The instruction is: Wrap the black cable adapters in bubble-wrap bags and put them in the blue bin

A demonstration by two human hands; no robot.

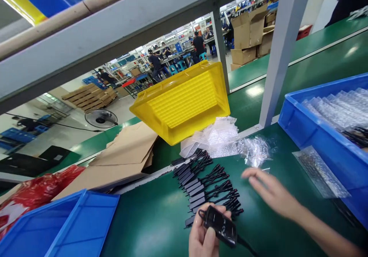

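My left hand (205, 232) is closed around a glossy black electronic box (220, 225) with a thin cable loop at one end and a thicker cable running off the other. My right hand (268, 190) hovers over the green table with fingers stretched out and nothing visible in it. Left of it lie several black cabled modules (197, 190) in a slanting row, their cables pointing right. Beyond its fingertips is a heap of clear plastic bags (255, 151), beside a pile of bubble-wrap pouches (214, 136).
A yellow bin (179, 103) leans tilted behind the pouches. On the right stands a blue bin (322, 123) with bubble-wrapped items; one filled pouch (320, 172) lies beside it. Another blue bin (83, 226) and flat cardboard (120, 157) are at left. A grey metal post (283, 58) rises behind.
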